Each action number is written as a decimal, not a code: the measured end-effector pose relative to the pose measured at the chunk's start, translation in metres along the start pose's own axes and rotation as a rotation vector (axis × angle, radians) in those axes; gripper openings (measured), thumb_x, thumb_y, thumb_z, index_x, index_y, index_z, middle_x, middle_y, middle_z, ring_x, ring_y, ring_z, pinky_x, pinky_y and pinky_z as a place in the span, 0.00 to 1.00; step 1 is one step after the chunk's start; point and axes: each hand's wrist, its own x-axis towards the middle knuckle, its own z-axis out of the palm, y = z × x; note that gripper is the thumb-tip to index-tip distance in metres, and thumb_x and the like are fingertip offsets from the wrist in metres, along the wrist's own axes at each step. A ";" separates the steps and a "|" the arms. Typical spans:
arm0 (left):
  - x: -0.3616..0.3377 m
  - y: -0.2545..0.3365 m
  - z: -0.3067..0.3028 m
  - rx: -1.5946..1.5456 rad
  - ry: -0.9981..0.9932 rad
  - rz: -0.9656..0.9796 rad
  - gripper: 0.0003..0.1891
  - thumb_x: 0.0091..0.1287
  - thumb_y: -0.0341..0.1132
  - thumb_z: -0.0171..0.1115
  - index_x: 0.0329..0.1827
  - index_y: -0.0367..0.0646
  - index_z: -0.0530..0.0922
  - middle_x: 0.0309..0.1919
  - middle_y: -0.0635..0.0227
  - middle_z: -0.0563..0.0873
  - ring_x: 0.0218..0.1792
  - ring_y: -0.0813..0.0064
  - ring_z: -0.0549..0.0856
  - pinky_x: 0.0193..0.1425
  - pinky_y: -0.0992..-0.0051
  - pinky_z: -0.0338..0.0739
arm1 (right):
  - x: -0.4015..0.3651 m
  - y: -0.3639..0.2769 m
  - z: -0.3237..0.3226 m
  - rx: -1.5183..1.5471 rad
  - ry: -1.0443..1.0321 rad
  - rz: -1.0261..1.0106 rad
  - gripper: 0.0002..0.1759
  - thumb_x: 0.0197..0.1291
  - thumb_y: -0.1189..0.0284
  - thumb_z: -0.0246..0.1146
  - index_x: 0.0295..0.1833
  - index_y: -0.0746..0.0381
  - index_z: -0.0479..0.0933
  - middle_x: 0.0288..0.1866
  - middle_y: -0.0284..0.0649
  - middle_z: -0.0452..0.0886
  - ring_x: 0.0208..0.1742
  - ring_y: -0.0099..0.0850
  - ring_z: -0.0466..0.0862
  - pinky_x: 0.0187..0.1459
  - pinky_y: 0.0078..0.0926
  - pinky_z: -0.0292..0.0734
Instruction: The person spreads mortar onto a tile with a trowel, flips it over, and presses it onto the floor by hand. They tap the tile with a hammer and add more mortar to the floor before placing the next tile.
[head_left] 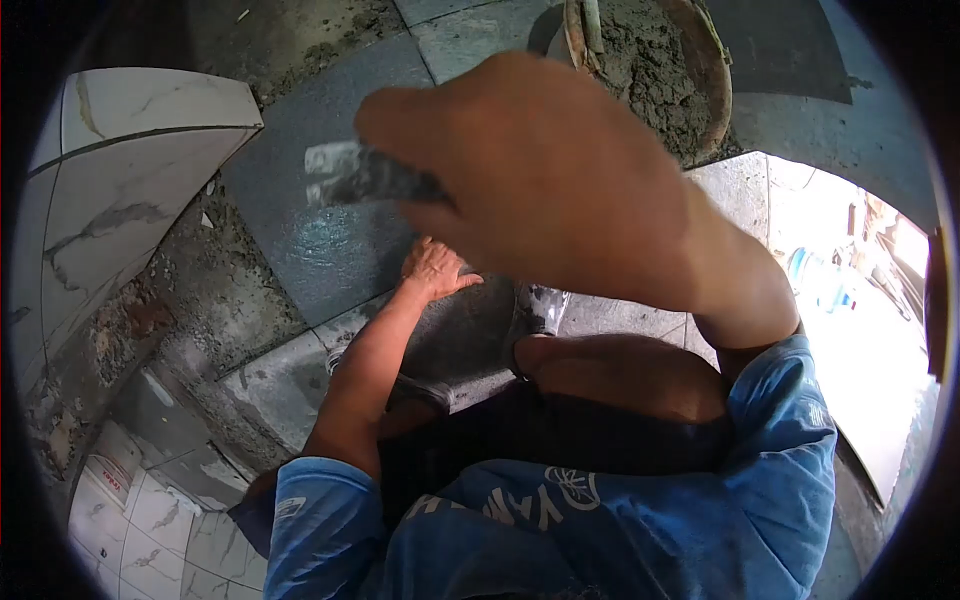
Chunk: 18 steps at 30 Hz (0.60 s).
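Observation:
My right hand (pixel 540 170) is raised close to the camera, its fingers closed around a mortar-stained tool handle (pixel 375 178). The handle's pale end sticks out to the left; the rest of the tool is hidden by the hand. Below it lies a dark grey floor tile (pixel 345 260) with a shiny patch. My left hand (pixel 435 268) rests at the tile's near edge, fingers stretched forward and thumb out to the right. It holds nothing that I can see.
A bucket (pixel 718 60) of wet grey mortar (pixel 650 75) stands at the far right. White marbled tiles (pixel 150 190) face the structure at left. Rough bare concrete (pixel 225 270) borders the dark tile. A plastic bottle (pixel 835 285) lies at right.

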 end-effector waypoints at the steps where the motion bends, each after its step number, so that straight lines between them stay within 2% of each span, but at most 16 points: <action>1: -0.003 0.017 0.001 0.049 0.005 -0.017 0.40 0.63 0.72 0.50 0.70 0.54 0.73 0.69 0.65 0.73 0.72 0.59 0.67 0.77 0.51 0.55 | 0.001 -0.001 0.007 0.003 -0.002 0.002 0.10 0.53 0.73 0.63 0.42 0.60 0.84 0.33 0.49 0.86 0.38 0.46 0.89 0.39 0.43 0.84; 2: -0.004 0.034 0.001 0.098 0.010 -0.031 0.39 0.64 0.72 0.50 0.69 0.54 0.74 0.69 0.65 0.73 0.70 0.57 0.69 0.75 0.52 0.59 | 0.001 -0.001 0.018 0.037 -0.073 0.020 0.12 0.54 0.70 0.65 0.44 0.60 0.80 0.32 0.46 0.85 0.37 0.46 0.88 0.38 0.43 0.83; 3: -0.005 0.053 0.001 0.098 0.011 -0.032 0.39 0.64 0.72 0.50 0.69 0.54 0.74 0.69 0.65 0.73 0.70 0.57 0.69 0.75 0.52 0.59 | 0.001 0.000 0.028 0.074 -0.145 0.037 0.14 0.56 0.67 0.66 0.47 0.60 0.77 0.32 0.43 0.85 0.35 0.47 0.87 0.37 0.44 0.81; 5: -0.005 0.091 0.003 1.399 -0.318 0.059 0.40 0.63 0.71 0.52 0.69 0.50 0.73 0.67 0.63 0.76 0.67 0.54 0.72 0.73 0.54 0.64 | 0.001 0.002 0.038 0.037 -0.196 0.036 0.14 0.57 0.66 0.66 0.47 0.59 0.77 0.32 0.43 0.85 0.35 0.47 0.87 0.37 0.44 0.81; 6: 0.000 0.104 0.001 1.404 -0.307 0.068 0.40 0.63 0.71 0.52 0.69 0.50 0.73 0.67 0.63 0.76 0.67 0.54 0.72 0.73 0.54 0.64 | 0.003 0.005 0.039 -0.010 -0.241 0.026 0.14 0.57 0.66 0.65 0.48 0.59 0.77 0.33 0.43 0.85 0.36 0.47 0.87 0.37 0.43 0.81; 7: -0.004 0.113 0.002 1.388 -0.391 0.052 0.40 0.63 0.70 0.53 0.68 0.49 0.74 0.67 0.61 0.76 0.68 0.54 0.72 0.73 0.54 0.64 | 0.000 0.005 0.036 -0.009 -0.242 0.030 0.14 0.57 0.66 0.65 0.48 0.59 0.77 0.33 0.43 0.85 0.36 0.47 0.87 0.37 0.43 0.81; 8: -0.004 0.117 -0.001 1.375 -0.469 0.039 0.40 0.63 0.69 0.55 0.68 0.48 0.74 0.67 0.59 0.75 0.69 0.54 0.71 0.73 0.55 0.64 | -0.004 0.007 0.028 -0.011 -0.194 0.021 0.14 0.57 0.66 0.65 0.47 0.59 0.77 0.33 0.43 0.85 0.35 0.46 0.87 0.36 0.43 0.81; 9: -0.003 0.117 -0.008 1.375 -0.461 0.040 0.40 0.63 0.69 0.55 0.68 0.48 0.74 0.67 0.59 0.75 0.69 0.54 0.71 0.73 0.55 0.64 | -0.008 0.010 0.019 -0.013 -0.149 0.007 0.14 0.56 0.67 0.66 0.46 0.60 0.77 0.33 0.43 0.85 0.35 0.45 0.87 0.36 0.43 0.81; 11: -0.011 0.112 -0.033 0.912 0.005 0.252 0.40 0.63 0.66 0.59 0.70 0.46 0.70 0.69 0.54 0.72 0.71 0.52 0.68 0.74 0.49 0.60 | -0.019 0.012 -0.008 0.127 -0.143 0.061 0.16 0.52 0.70 0.70 0.47 0.60 0.78 0.32 0.44 0.84 0.33 0.44 0.87 0.34 0.42 0.79; 13: -0.018 0.138 -0.071 1.173 0.305 0.022 0.42 0.64 0.60 0.63 0.75 0.45 0.63 0.74 0.51 0.64 0.76 0.49 0.61 0.77 0.43 0.51 | -0.031 0.006 -0.024 0.149 -0.123 0.092 0.19 0.49 0.72 0.71 0.48 0.60 0.79 0.32 0.44 0.83 0.32 0.44 0.86 0.33 0.42 0.79; 15: -0.021 0.081 -0.155 1.686 0.436 -0.119 0.48 0.63 0.62 0.63 0.79 0.43 0.54 0.79 0.52 0.56 0.79 0.49 0.53 0.78 0.40 0.43 | -0.036 -0.003 -0.026 0.171 -0.094 0.125 0.22 0.46 0.74 0.73 0.49 0.59 0.80 0.31 0.44 0.82 0.31 0.44 0.85 0.33 0.42 0.78; 17: -0.018 0.146 -0.144 1.636 0.564 -0.079 0.51 0.64 0.67 0.57 0.81 0.42 0.50 0.81 0.54 0.49 0.81 0.51 0.47 0.80 0.42 0.40 | -0.030 -0.012 -0.022 0.142 -0.089 0.055 0.26 0.42 0.76 0.75 0.51 0.59 0.80 0.31 0.44 0.82 0.30 0.43 0.85 0.34 0.40 0.79; 18: -0.021 0.144 -0.147 1.638 0.565 -0.084 0.51 0.64 0.67 0.57 0.81 0.42 0.50 0.81 0.54 0.49 0.81 0.51 0.47 0.80 0.42 0.40 | -0.028 -0.014 -0.018 0.146 -0.090 0.052 0.26 0.42 0.76 0.75 0.51 0.59 0.80 0.31 0.44 0.82 0.30 0.43 0.85 0.34 0.40 0.79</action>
